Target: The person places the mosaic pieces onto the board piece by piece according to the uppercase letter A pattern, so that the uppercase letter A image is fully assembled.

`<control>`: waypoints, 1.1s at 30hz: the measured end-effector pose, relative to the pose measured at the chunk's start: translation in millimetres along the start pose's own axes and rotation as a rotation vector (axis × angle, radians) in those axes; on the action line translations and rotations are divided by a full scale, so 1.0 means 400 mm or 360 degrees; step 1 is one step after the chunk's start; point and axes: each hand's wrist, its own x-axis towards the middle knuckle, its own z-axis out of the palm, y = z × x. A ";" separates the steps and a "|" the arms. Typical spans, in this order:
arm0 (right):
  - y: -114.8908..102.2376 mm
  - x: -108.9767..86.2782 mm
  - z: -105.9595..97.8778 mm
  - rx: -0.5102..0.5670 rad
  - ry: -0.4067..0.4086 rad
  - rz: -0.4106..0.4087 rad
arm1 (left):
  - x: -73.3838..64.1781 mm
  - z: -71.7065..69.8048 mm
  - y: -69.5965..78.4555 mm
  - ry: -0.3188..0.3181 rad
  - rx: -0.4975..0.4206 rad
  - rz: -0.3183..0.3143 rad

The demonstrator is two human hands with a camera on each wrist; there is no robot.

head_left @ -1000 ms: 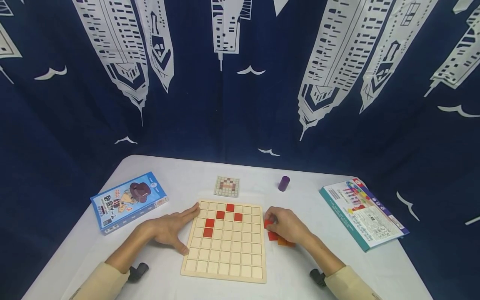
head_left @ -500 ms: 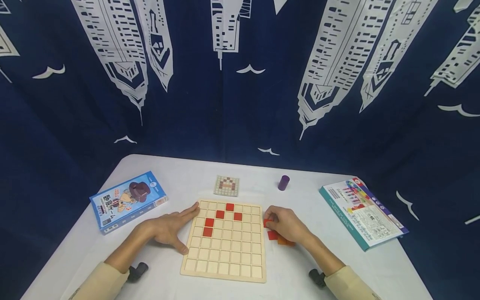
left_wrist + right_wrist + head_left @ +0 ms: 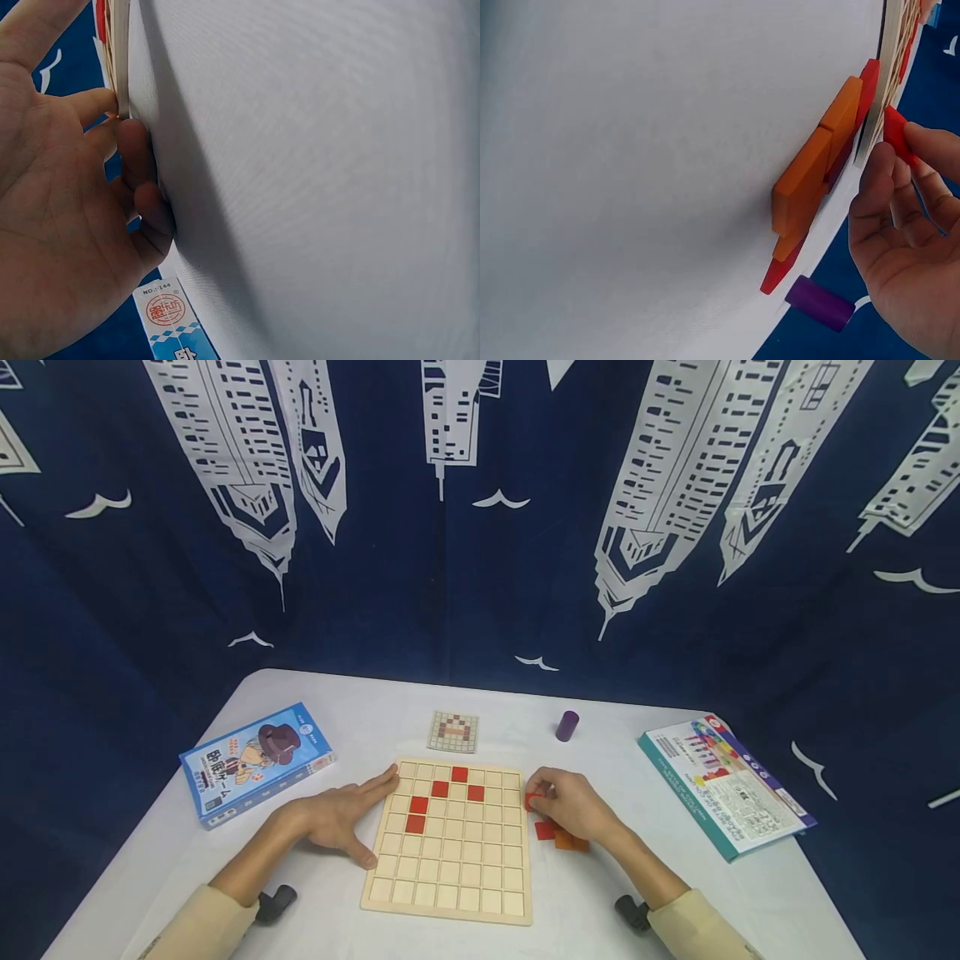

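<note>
A wooden grid board (image 3: 447, 863) lies mid-table, with several red square tiles (image 3: 440, 789) set in its upper cells. My left hand (image 3: 337, 818) rests at the board's left edge, fingers spread, thumb and a fingertip touching the rim. Just off the board's right edge, my right hand (image 3: 573, 806) pinches a red tile (image 3: 899, 135) between thumb and fingers. Below that hand lie loose orange tiles (image 3: 802, 184) and red tiles (image 3: 784, 271), partly stacked; the hand hides some of them in the head view.
Behind the board lies a small pattern card (image 3: 453, 732). A purple cylinder (image 3: 567, 726) stands to its right. A blue game box (image 3: 258, 764) is at the left, and a flat teal-edged box (image 3: 723, 785) at the right.
My right hand has shifted slightly away from the loose tiles and towards the board with the red tile. My left hand has stayed in place.
</note>
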 end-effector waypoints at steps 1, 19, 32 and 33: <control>-0.002 0.001 0.000 0.0012 0.0000 -0.0006 | 0.000 0.000 0.000 0.0000 -0.0001 -0.0002; -0.095 0.019 0.039 0.0228 -0.0176 -0.0258 | 0.002 -0.002 0.002 0.0001 0.0002 -0.0007; -0.185 0.042 0.100 0.0265 -0.0360 -0.0366 | 0.001 0.000 0.000 -0.0014 -0.0004 -0.0019; -0.194 0.043 0.105 0.0247 -0.0366 -0.0370 | 0.001 -0.001 0.000 -0.0014 -0.0005 -0.0019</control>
